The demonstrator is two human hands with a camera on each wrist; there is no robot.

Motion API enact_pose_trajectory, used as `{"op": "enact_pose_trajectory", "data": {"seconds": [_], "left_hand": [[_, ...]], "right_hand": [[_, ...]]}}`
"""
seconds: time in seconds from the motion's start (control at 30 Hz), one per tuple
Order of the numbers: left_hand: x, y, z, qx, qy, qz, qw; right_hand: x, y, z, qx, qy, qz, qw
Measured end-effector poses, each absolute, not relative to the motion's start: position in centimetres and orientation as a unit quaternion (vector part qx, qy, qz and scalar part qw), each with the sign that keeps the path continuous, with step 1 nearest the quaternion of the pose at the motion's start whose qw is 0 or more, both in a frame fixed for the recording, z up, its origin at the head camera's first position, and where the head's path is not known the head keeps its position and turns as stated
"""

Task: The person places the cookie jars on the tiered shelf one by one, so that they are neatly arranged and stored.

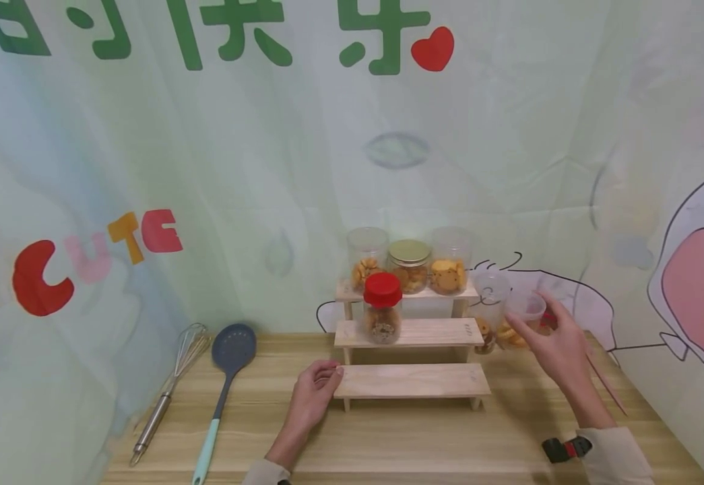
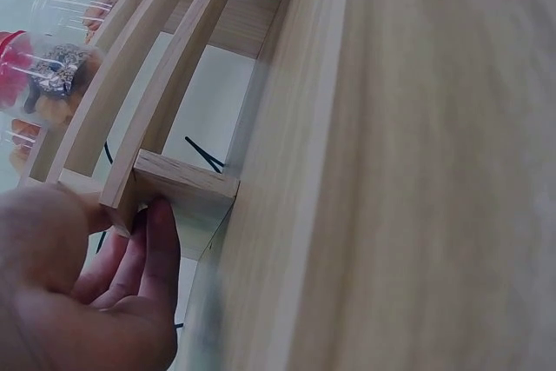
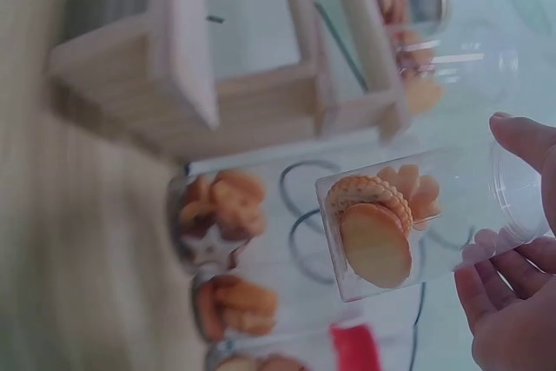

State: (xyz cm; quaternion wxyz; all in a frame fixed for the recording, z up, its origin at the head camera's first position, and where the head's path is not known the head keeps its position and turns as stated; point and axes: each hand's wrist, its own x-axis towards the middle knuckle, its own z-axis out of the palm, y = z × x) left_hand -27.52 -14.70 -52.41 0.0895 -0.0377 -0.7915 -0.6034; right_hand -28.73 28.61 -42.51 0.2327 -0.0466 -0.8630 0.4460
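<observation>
My left hand [image 1: 312, 397] grips the left end of the lowest step of a three-tier wooden display rack [image 1: 412, 380]. In the left wrist view its fingers [image 2: 161, 254] curl beneath the board's corner. To the right of the rack, my right hand [image 1: 560, 347] holds a clear, lidless jar [image 1: 527, 306] by its rim. Several cookies [image 3: 378, 241] lie inside that jar, which appears lifted off the table in the right wrist view. A red-lidded cookie jar [image 1: 382, 306] stands on the middle step. On the top step are a green-lidded jar [image 1: 409, 266] and two open clear jars.
Another clear cookie jar [image 1: 486, 313] stands just right of the rack, with more cookie containers [image 3: 221, 215] behind the held jar. A whisk [image 1: 170, 391] and a slotted turner [image 1: 230, 357] lie on the table's left side. A printed curtain [image 1: 267, 168] hangs behind.
</observation>
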Motion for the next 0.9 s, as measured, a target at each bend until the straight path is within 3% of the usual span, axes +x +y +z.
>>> {"op": "enact_pose_trajectory", "data": {"seconds": [0.3,0.9], "left_hand": [[-27.6,-14.7,-52.5,-0.039,-0.784,-0.613,0.087],[-27.6,-14.8,-52.7,-0.040,-0.780,-0.618,0.088]], "right_hand": [[-28.9,25.7,-40.0,0.020,-0.845,0.464,0.264],[-31.1,19.0,-40.0,0.095,-0.823,0.505,0.243]]}}
